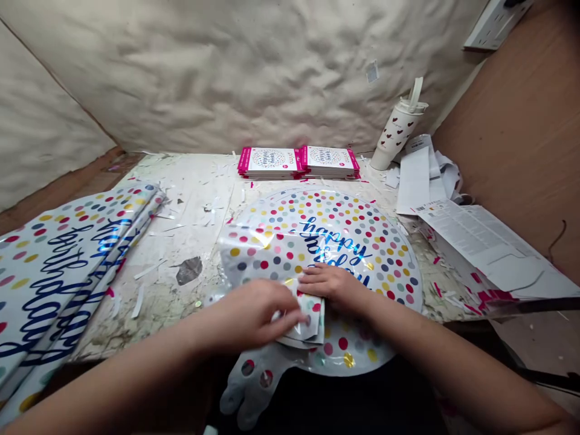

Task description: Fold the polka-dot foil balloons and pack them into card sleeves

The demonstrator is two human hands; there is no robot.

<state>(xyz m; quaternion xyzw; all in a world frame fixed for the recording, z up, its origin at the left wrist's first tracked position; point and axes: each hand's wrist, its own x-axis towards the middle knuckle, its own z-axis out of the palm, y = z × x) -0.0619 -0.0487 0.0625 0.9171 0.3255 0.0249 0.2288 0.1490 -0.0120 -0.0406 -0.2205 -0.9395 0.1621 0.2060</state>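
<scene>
A round foil balloon with coloured polka dots and blue "happy birthday" lettering lies flat on the table in front of me. Its near side is doubled over into a folded flap. My left hand grips the flap's edge between fingers and thumb. My right hand presses flat on the foil, its fingertips against the fold. A foil tail of the balloon hangs below, close to my body.
Several folded foil balloons lie at the left. Two stacks of pink-edged packets stand at the back, near a heart-patterned tumbler. Printed paper sheets lie at the right. Paper scraps litter the scuffed white table.
</scene>
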